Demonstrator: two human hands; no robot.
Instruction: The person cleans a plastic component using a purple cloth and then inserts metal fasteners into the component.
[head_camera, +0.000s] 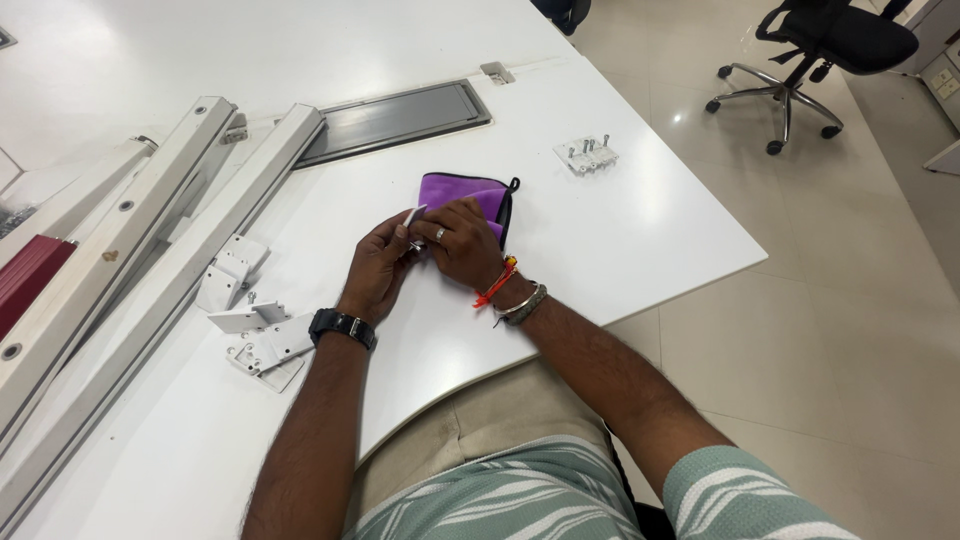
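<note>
Left hand (378, 262) pinches a small white metal piece (414, 215) steady (fingers closed on it), so the right hand (462, 240) can press the purple cloth (470, 192) against it.

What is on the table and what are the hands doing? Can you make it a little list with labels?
Place: white table in a room with a tiled floor
Left hand: pinches a small white piece, black watch on the wrist
Right hand: touches the same piece, ring on a finger, orange thread and bangle on the wrist
Under the hands: purple cloth with a black edge
Left side: long white bars, white brackets
Further back: grey panel set in the table, small plate with screws
On the floor: black office chair
</note>
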